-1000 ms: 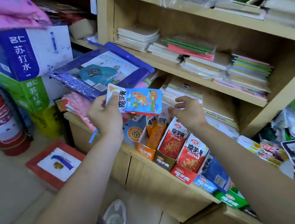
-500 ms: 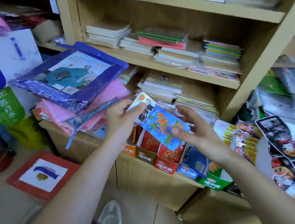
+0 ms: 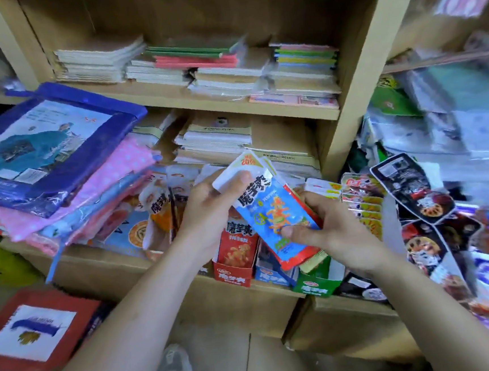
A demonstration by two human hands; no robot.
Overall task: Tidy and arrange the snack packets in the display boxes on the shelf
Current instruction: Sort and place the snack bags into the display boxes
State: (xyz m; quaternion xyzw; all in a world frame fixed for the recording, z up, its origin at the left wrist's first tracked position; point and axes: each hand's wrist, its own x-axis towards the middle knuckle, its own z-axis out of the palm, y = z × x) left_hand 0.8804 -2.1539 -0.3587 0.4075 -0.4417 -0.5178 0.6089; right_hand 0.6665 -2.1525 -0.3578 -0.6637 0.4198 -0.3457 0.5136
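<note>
Red card or matting with a white panel [image 3: 28,331] lies low at the far left, on the floor. Above it, a flat purple package [image 3: 47,143] with a picture of a raincoat tops a pile of pink dotted packs [image 3: 112,173], which rests on the wooden shelf [image 3: 111,265]. Just right of the pile, orange snack packets [image 3: 162,204] stand upright.

The left hand [image 3: 210,209] grips the white top end of a blue snack packet [image 3: 272,212], with the thumb pressed on its front. The packet is tilted, top to the left and bottom to the right, and is held in the air in front of the shelf, above the display boxes. Edges of other packets show behind it at its lower end.

Below the packet, a red display box [image 3: 236,254] holds red packets upright. A blue display box [image 3: 269,269] is beside it and a green display box [image 3: 317,285] beyond that, all at the front edge of the shelf. The right hand [image 3: 330,231] pinches the lower part of the blue packet, thumb on the front and fingers behind.

Stacks of notebooks [image 3: 212,64] fill the shelves above. Right of the hands, strips of small yellow and red packets [image 3: 363,201] hang down, with black packets [image 3: 415,188] further right, where the view is blurred.
</note>
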